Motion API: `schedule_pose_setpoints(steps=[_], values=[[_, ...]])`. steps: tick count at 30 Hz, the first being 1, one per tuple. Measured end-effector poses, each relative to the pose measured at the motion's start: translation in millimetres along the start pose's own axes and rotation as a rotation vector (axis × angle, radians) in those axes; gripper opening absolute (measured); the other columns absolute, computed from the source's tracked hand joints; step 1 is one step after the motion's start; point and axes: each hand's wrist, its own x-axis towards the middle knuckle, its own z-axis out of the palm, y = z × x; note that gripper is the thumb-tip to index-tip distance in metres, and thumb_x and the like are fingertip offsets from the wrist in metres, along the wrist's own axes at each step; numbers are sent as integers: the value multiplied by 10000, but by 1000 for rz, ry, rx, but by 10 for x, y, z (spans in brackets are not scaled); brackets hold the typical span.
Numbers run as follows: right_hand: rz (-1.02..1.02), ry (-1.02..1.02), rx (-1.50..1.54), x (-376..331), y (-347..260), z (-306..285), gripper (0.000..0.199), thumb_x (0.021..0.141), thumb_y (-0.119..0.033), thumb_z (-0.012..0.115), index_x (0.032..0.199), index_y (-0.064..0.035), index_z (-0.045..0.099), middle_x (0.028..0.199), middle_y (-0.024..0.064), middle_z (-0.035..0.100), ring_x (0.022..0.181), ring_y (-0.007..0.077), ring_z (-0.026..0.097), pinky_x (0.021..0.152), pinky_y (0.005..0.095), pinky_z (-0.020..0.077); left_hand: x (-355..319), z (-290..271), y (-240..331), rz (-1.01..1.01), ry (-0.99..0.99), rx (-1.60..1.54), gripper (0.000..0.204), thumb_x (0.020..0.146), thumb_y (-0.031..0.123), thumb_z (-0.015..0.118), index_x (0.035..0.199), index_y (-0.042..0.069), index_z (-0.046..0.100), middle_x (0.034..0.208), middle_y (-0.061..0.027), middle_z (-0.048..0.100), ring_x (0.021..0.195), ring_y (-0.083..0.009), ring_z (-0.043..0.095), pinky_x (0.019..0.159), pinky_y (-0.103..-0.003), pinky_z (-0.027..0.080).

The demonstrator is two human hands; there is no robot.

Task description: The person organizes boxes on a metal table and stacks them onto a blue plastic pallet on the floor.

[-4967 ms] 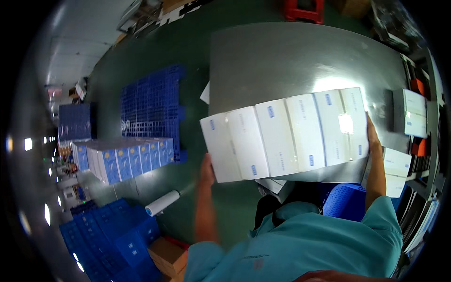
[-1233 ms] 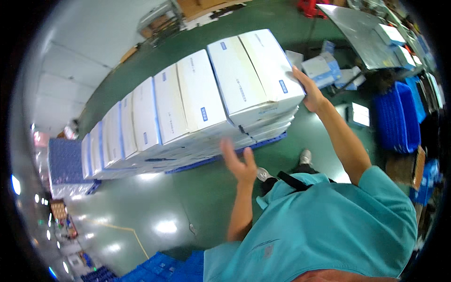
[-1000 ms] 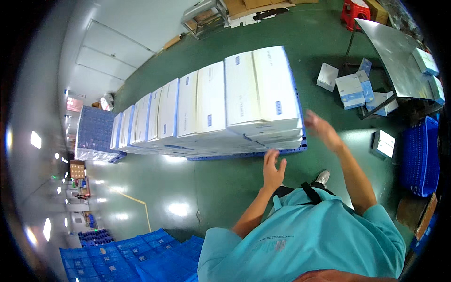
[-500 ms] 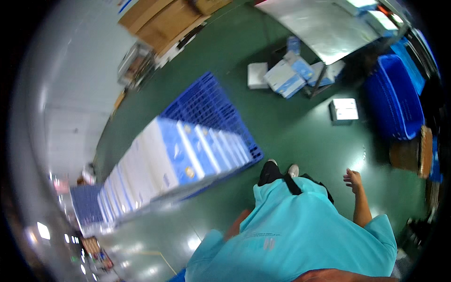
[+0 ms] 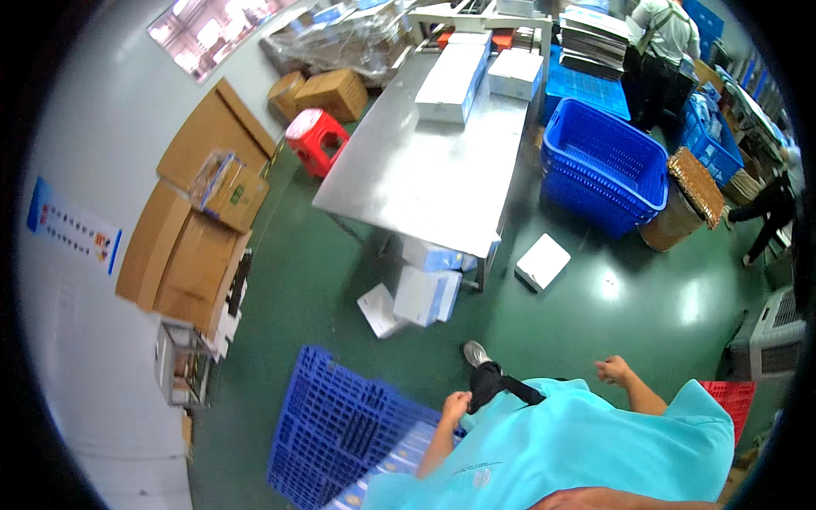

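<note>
My left hand (image 5: 457, 406) hangs beside my left thigh with its fingers curled loosely and nothing seen in them. Near it are the blue plastic pallet (image 5: 319, 429) and the white-and-blue cartons (image 5: 406, 455) on it, partly hidden by my arm. Out to my right, my right hand (image 5: 614, 371) is held over the floor, its fingers curled in and no object showing. Ahead of me stands a metal table (image 5: 416, 161) with a long row of white boxes (image 5: 455, 81) and another white box (image 5: 515, 73) at its far end.
White-and-blue cartons (image 5: 418, 293) lie under the table's near end. A white box (image 5: 542, 262) sits on the floor by stacked blue baskets (image 5: 586, 183). A red stool (image 5: 316, 140) and cardboard (image 5: 191, 255) stand left. Another person (image 5: 667, 51) is at the far right.
My view has swung right and toward the table; the pallet with cartons has shifted to the lower left. My left hand has come into sight, and my right hand's fingers have curled in.
</note>
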Motion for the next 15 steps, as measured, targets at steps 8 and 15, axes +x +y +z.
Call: schedule_pose_setpoints(steps=[8, 15], values=[[213, -1, 95, -559, -513, -91, 281, 897, -259, 580, 1039, -23, 639, 930, 133, 669, 886, 281, 637, 811, 464, 492, 769, -1155, 421, -172, 119, -159, 242, 894, 260, 571, 968, 32, 597, 794, -58, 592, 648, -157, 566, 498, -291, 441], [106, -107, -91, -2, -1404, -340, 336, 898, -316, 568, 1098, -54, 630, 976, 104, 681, 881, 244, 665, 795, 448, 516, 1096, -1574, 1413, -135, 312, -219, 255, 899, 245, 549, 1037, 31, 565, 882, -62, 588, 736, -151, 577, 566, -278, 463]])
